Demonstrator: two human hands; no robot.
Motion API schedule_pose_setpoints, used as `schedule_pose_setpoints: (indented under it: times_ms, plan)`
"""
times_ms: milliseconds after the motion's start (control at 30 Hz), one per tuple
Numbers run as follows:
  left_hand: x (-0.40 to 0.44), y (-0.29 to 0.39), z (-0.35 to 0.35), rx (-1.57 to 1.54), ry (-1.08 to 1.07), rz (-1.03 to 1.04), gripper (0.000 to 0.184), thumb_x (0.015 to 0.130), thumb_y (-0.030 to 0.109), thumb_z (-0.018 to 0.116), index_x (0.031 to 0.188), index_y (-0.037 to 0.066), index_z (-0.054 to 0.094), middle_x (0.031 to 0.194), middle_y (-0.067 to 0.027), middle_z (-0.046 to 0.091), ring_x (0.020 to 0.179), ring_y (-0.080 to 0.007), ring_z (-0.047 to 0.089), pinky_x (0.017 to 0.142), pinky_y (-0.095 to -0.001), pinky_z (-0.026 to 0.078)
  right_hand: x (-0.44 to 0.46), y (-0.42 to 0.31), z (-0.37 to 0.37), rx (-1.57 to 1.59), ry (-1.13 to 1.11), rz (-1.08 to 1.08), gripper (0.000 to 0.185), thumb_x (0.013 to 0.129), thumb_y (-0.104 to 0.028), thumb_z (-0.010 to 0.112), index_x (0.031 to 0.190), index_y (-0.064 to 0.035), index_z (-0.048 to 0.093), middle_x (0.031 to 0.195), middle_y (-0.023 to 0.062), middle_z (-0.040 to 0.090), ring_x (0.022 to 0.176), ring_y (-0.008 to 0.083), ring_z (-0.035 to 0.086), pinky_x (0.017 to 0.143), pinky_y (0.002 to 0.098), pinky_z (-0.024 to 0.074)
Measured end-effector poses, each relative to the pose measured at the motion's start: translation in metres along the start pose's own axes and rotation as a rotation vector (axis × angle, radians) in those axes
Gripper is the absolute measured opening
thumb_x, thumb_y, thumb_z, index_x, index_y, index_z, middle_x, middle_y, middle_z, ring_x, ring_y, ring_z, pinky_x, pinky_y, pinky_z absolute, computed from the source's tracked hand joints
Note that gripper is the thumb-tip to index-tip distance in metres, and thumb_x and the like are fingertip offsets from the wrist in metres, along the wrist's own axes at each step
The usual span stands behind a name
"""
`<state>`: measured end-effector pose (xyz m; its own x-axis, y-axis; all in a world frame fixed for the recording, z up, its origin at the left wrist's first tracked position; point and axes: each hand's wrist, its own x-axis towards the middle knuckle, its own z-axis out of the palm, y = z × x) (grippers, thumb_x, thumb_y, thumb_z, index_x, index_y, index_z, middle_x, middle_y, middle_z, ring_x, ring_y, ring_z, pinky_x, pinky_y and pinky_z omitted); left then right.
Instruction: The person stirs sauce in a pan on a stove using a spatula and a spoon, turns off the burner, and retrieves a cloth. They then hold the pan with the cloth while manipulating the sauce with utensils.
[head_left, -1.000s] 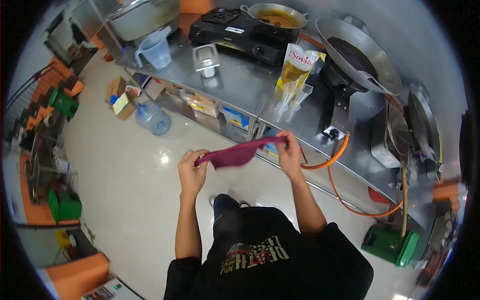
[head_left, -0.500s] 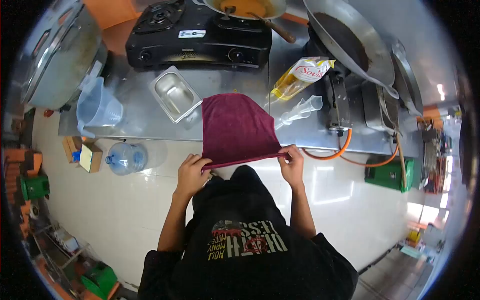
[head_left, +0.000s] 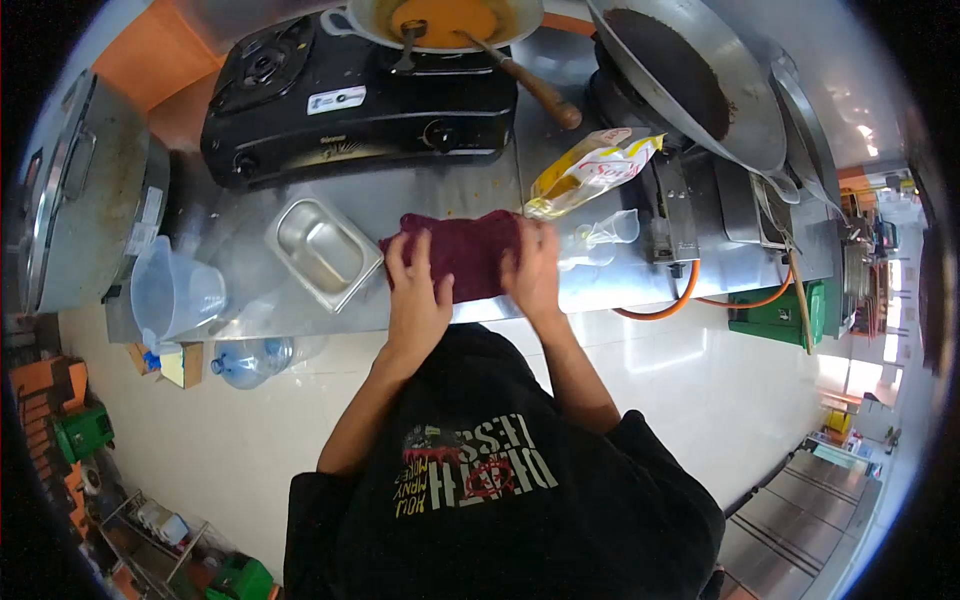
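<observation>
A dark maroon cloth, folded over into a rough rectangle, lies at the front edge of the steel counter. My left hand rests on its left part with the fingers spread. On the cloth's right edge lies my right hand, its fingers apart and pointing away from me. Left of the cloth is a small steel pan. To the right are clear plastic funnel-like pieces, and behind them a yellow and white pouch lies on its side.
A black gas stove stands behind, with a pan of orange liquid on it. A large wok is at the back right. At left are a clear jug and a big pot. An orange hose hangs in front.
The cloth was held stretched between both hands, then partly laid on the counter. Now it lies folded, and both hands have moved forward onto it with their grip released.
</observation>
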<state>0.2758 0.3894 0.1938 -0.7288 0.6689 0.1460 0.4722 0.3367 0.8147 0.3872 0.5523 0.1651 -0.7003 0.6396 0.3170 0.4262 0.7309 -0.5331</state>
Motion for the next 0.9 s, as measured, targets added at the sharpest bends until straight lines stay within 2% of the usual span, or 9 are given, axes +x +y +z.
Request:
schedule_pose_setpoints:
  times_ms: [33, 167, 267, 367, 567, 667, 700, 800, 900]
  plan:
    - [-0.001, -0.014, 0.006, 0.009, -0.170, 0.080, 0.068, 0.083, 0.011, 0.073, 0.143, 0.001, 0.042, 0.142, -0.0253, 0.039, 0.121, -0.0417, 0.052, 0.101, -0.0456, 0.045, -0.003, 0.008, 0.009, 0.054, -0.099, -0.077, 0.065, 0.073, -0.004, 0.069, 0.135, 0.0003, 0.048, 0.129, 0.0232, 0.049, 0.120, 0.0437, 0.048, 0.103, 0.0470, 0.0415]
    - [-0.005, -0.045, 0.022, 0.454, -0.390, 0.247, 0.082, 0.078, 0.040, 0.075, 0.144, 0.005, 0.044, 0.151, -0.0224, 0.035, 0.140, -0.0442, 0.031, 0.111, -0.0562, 0.029, -0.027, 0.009, 0.006, 0.025, -0.364, -0.217, 0.077, 0.076, -0.029, 0.077, 0.142, -0.0069, 0.044, 0.140, 0.0213, 0.043, 0.133, 0.0415, 0.039, 0.110, 0.0532, 0.0333]
    - [-0.005, -0.055, 0.020, 0.536, -0.379, 0.357, 0.080, 0.079, 0.043, 0.074, 0.145, 0.008, 0.045, 0.151, -0.0211, 0.037, 0.140, -0.0432, 0.032, 0.111, -0.0553, 0.030, -0.031, 0.016, 0.010, -0.064, -0.414, -0.276, 0.084, 0.079, -0.044, 0.074, 0.147, -0.0105, 0.040, 0.149, 0.0205, 0.037, 0.141, 0.0407, 0.031, 0.113, 0.0571, 0.0272]
    - [-0.005, -0.071, 0.029, 0.622, -0.297, 0.405, 0.052, 0.088, 0.031, 0.066, 0.134, 0.008, 0.057, 0.147, -0.0164, 0.045, 0.136, -0.0394, 0.041, 0.107, -0.0545, 0.035, -0.033, 0.021, 0.012, -0.087, -0.438, -0.319, 0.088, 0.079, -0.052, 0.071, 0.150, -0.0115, 0.037, 0.156, 0.0199, 0.029, 0.144, 0.0415, 0.026, 0.114, 0.0592, 0.0243]
    - [0.013, -0.054, 0.024, 0.321, -0.186, 0.255, 0.032, 0.096, 0.020, 0.059, 0.122, 0.001, 0.064, 0.123, -0.0194, 0.065, 0.115, -0.0376, 0.061, 0.096, -0.0440, 0.048, -0.031, 0.011, 0.034, -0.150, -0.290, -0.226, 0.061, 0.091, -0.026, 0.062, 0.146, -0.0088, 0.044, 0.150, 0.0173, 0.042, 0.142, 0.0392, 0.033, 0.114, 0.0587, 0.0248]
    - [0.015, -0.031, 0.015, 0.044, -0.197, 0.058, 0.033, 0.099, 0.017, 0.056, 0.123, -0.003, 0.062, 0.120, -0.0235, 0.066, 0.112, -0.0391, 0.063, 0.097, -0.0416, 0.049, -0.026, -0.005, 0.049, 0.226, -0.144, 0.075, 0.053, 0.092, -0.011, 0.055, 0.144, -0.0062, 0.046, 0.143, 0.0191, 0.049, 0.138, 0.0402, 0.038, 0.115, 0.0581, 0.0231]
    - [0.012, -0.028, 0.016, -0.034, -0.177, 0.035, 0.033, 0.099, 0.017, 0.055, 0.125, -0.004, 0.061, 0.121, -0.0248, 0.065, 0.113, -0.0395, 0.063, 0.098, -0.0416, 0.049, -0.022, -0.009, 0.053, 0.305, -0.105, 0.143, 0.047, 0.097, -0.011, 0.048, 0.144, -0.0050, 0.045, 0.139, 0.0182, 0.054, 0.132, 0.0380, 0.046, 0.113, 0.0518, 0.0310]
    - [0.004, -0.011, 0.012, -0.154, -0.221, 0.123, 0.041, 0.099, 0.016, 0.054, 0.135, -0.004, 0.053, 0.136, -0.0293, 0.054, 0.125, -0.0434, 0.054, 0.106, -0.0425, 0.042, -0.011, -0.041, 0.053, 1.444, -0.047, 0.691, 0.042, 0.104, -0.017, 0.036, 0.144, -0.0074, 0.045, 0.137, 0.0162, 0.056, 0.129, 0.0305, 0.050, 0.111, 0.0427, 0.0384]
    - [-0.001, -0.001, 0.009, -0.183, -0.300, 0.249, 0.042, 0.096, 0.014, 0.057, 0.135, -0.002, 0.054, 0.144, -0.0267, 0.046, 0.133, -0.0440, 0.046, 0.110, -0.0458, 0.037, 0.006, -0.074, 0.019, 1.732, -0.036, 0.936, 0.047, 0.107, -0.029, 0.026, 0.145, -0.0072, 0.043, 0.136, 0.0140, 0.056, 0.127, 0.0261, 0.052, 0.109, 0.0396, 0.0414]
